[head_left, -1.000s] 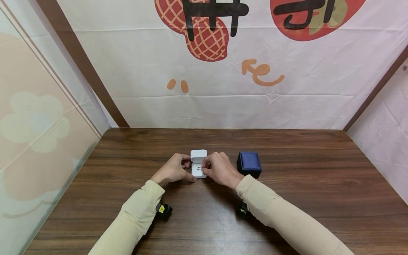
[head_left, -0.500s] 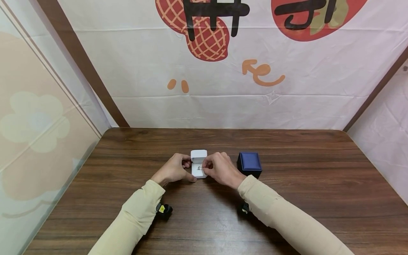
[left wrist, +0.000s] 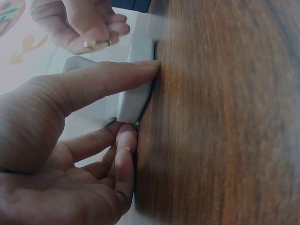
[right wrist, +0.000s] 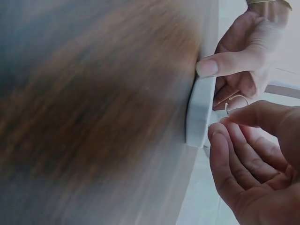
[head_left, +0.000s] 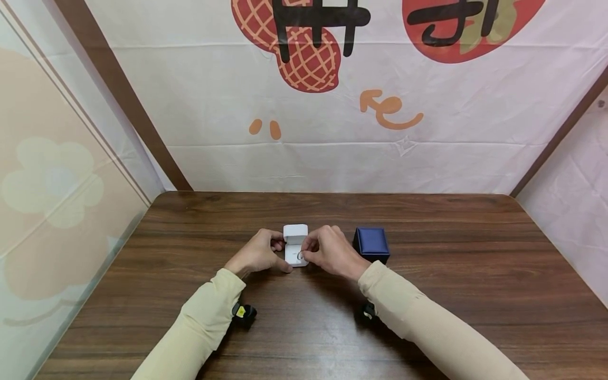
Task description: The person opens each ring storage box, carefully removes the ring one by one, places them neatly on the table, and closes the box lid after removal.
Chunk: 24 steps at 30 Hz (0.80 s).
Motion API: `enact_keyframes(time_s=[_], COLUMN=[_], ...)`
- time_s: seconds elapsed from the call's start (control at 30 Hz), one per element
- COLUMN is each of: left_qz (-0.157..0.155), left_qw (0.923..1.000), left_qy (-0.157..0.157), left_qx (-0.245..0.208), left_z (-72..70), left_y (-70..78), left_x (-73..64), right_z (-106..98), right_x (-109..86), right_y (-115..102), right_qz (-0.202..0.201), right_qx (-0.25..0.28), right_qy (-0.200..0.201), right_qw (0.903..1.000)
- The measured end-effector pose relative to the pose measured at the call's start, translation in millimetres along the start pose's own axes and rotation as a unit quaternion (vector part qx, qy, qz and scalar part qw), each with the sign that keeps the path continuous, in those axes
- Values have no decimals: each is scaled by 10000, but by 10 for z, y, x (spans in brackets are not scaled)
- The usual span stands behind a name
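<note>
A small white ring box (head_left: 295, 232) stands on the table with its lid up. My left hand (head_left: 260, 252) grips it from the left, thumb at the front and curled fingers behind; in the left wrist view the thumb lies across the box's base (left wrist: 136, 101). My right hand (head_left: 332, 253) pinches a thin ring (head_left: 300, 255) between thumb and fingertips, close over the box's white insert. In the right wrist view the ring (right wrist: 240, 96) shows as a slim metal loop with a gap, standing out from the fingertips. Part of the box's right side is hidden by the right hand.
A dark blue box (head_left: 372, 241) with its lid down stands just right of my right hand, partly behind the wrist. The brown wood-grain table (head_left: 304, 338) meets a printed white cloth (head_left: 304, 166) at its far edge. Black devices are strapped at both wrists.
The ring has come up out of the white insert and tilted, now showing more of its loop in my right fingertips. The left hand and the box have hardly moved.
</note>
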<state>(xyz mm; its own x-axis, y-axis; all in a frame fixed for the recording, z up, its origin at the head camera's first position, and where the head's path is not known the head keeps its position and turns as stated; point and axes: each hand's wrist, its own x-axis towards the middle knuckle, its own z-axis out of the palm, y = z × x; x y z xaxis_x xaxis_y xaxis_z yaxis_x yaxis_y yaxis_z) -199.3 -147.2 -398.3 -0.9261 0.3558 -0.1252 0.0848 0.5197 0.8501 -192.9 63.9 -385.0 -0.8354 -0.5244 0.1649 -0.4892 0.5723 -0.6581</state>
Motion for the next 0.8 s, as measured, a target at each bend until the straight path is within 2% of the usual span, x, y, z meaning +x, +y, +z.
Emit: enact_keyframes(time_s=[0.27, 0.5, 0.8], left_qz=[6, 7, -79], left_qw=[10000, 10000, 9999], left_qy=[26, 49, 39], left_qx=[-74, -18, 51], left_z=[8, 9, 5], left_y=[-11, -11, -17], left_x=[7, 13, 21], right_z=[-23, 23, 124], right_x=[-124, -227, -257], right_y=[-55, -101, -161], right_qz=[-12, 47, -4], right_qx=[-105, -242, -469], right_qy=[-236, -679, -1188], right_qw=[9997, 9974, 9918])
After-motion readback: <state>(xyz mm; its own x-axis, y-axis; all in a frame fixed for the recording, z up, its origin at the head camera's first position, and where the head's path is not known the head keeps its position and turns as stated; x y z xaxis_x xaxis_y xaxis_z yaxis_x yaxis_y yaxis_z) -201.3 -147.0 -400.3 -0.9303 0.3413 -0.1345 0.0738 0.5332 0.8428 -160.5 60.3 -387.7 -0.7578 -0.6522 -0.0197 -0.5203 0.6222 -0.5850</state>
